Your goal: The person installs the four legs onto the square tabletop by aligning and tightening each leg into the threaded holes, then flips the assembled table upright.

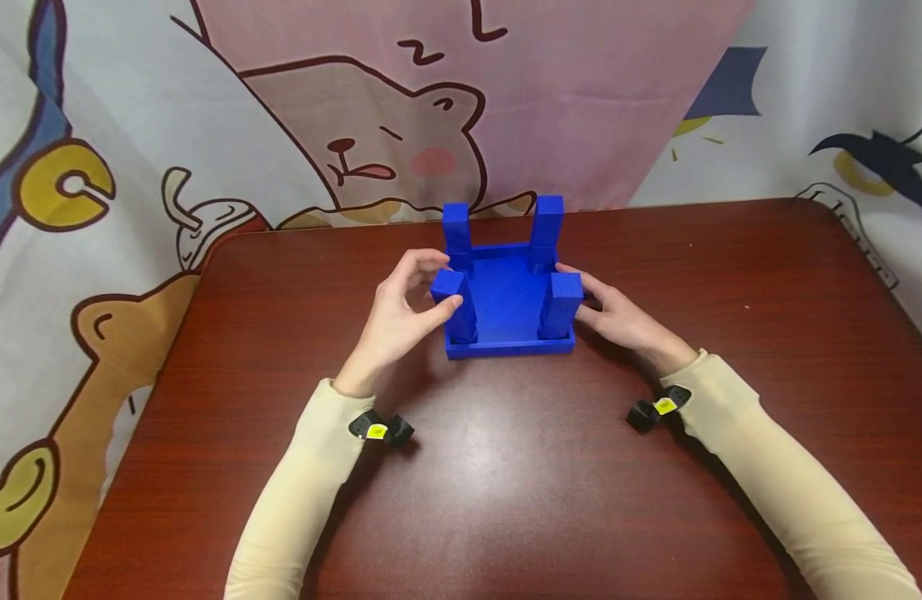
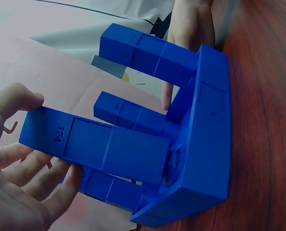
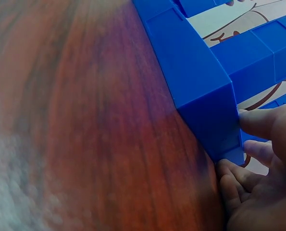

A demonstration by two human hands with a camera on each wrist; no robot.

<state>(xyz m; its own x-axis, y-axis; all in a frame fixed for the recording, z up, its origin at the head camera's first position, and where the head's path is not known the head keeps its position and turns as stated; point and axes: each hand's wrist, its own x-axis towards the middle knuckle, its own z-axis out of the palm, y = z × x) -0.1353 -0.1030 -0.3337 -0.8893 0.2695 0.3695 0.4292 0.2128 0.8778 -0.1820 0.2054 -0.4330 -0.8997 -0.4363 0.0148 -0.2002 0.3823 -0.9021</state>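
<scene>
A blue square plastic base (image 1: 509, 347) with a low raised rim lies on the table, and a blocky post stands at each corner. My left hand (image 1: 389, 312) holds the near left post (image 1: 452, 287) near its top, thumb on one side and fingers on the other. In the left wrist view that post (image 2: 87, 142) bears the raised number 124 and leans a little. My right hand (image 1: 622, 321) grips the base's right side. The right wrist view shows its thumb (image 3: 263, 122) at the rim and the other fingers low by the outer wall (image 3: 212, 120).
The reddish-brown wooden table (image 1: 498, 500) extends around the base on all sides. Behind it hangs a cloth (image 1: 581, 100) printed with cartoon animals. A small black camera (image 1: 382, 427) is strapped at the left wrist, another camera (image 1: 658, 407) at the right.
</scene>
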